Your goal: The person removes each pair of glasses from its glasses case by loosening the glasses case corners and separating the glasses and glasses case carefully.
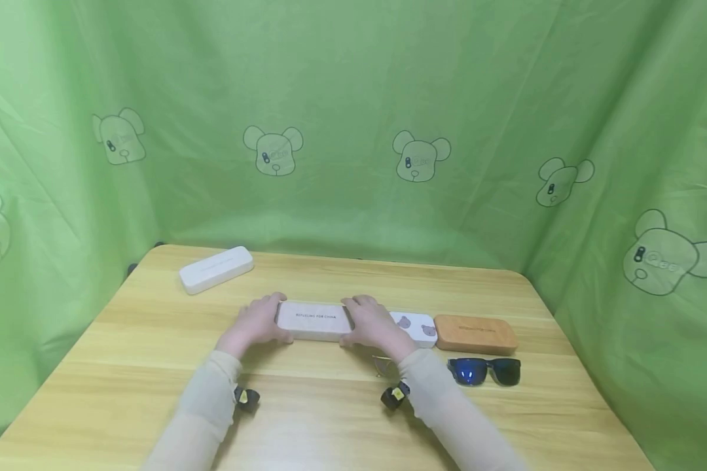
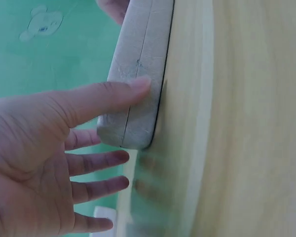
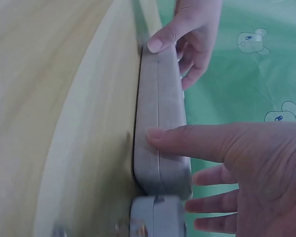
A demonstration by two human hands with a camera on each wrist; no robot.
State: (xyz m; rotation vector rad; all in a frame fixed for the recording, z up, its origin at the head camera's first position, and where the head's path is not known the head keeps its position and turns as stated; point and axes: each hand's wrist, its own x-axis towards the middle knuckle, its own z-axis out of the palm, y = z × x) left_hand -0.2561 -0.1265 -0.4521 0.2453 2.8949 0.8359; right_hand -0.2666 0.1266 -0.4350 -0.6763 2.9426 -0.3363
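Observation:
A grey glasses case [image 1: 315, 322] with dark lettering on its lid lies closed between the two hands. My left hand [image 1: 262, 320] holds its left end, thumb on the front side [image 2: 123, 94] and index finger behind; the other fingers stretch past the end. At the right end, my right hand [image 1: 377, 327] pinches the case the same way, its thumb across the seam in the right wrist view. Next to that hand is a white case with bear pictures [image 1: 418, 328], partly hidden. Thin-framed glasses [image 1: 383, 365] lie under the right wrist, mostly covered.
A wood-brown glasses case [image 1: 476, 334] sits at the right end of the row, with dark blue-lensed sunglasses [image 1: 471, 371] in front of it. Towards the back left corner of the wooden table [image 1: 318, 418] lies another white case [image 1: 217, 269]. Green curtains [image 1: 342, 216] surround the table.

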